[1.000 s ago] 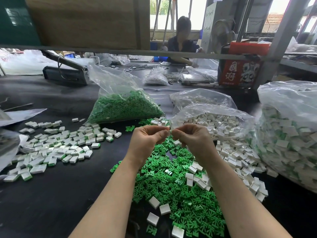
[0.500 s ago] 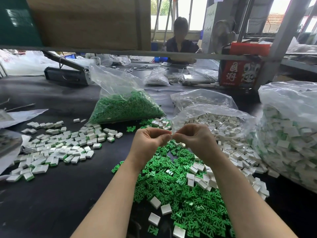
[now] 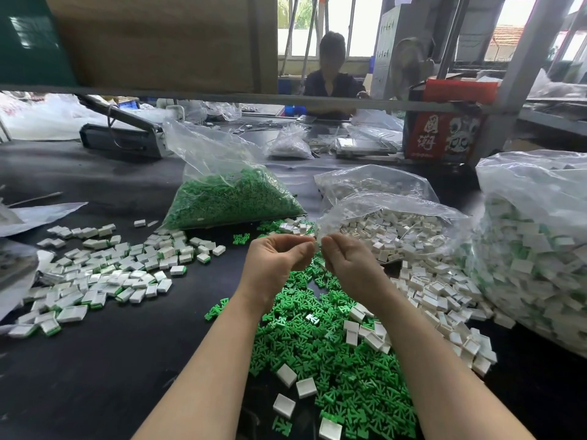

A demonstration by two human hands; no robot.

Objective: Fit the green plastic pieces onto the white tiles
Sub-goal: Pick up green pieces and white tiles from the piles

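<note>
My left hand (image 3: 279, 265) and my right hand (image 3: 346, 265) are raised side by side above the black table, fingers curled, fingertips meeting. They pinch a small piece between them, and the fingers hide most of it. Below them lies a heap of loose green plastic pieces (image 3: 320, 354) with a few white tiles (image 3: 306, 387) on top. More loose white tiles (image 3: 425, 290) spread to the right of the heap. To the left lies a spread of tiles with green backs (image 3: 104, 274).
A clear bag of green pieces (image 3: 235, 198) stands behind the hands. An open bag of white tiles (image 3: 394, 223) lies right of it, and a big bag of green-backed tiles (image 3: 536, 268) fills the right edge. A person (image 3: 332, 77) sits beyond a shelf rail.
Both hands stay together at the same height and shift only slightly; the fingertips keep working on the piece between them.
</note>
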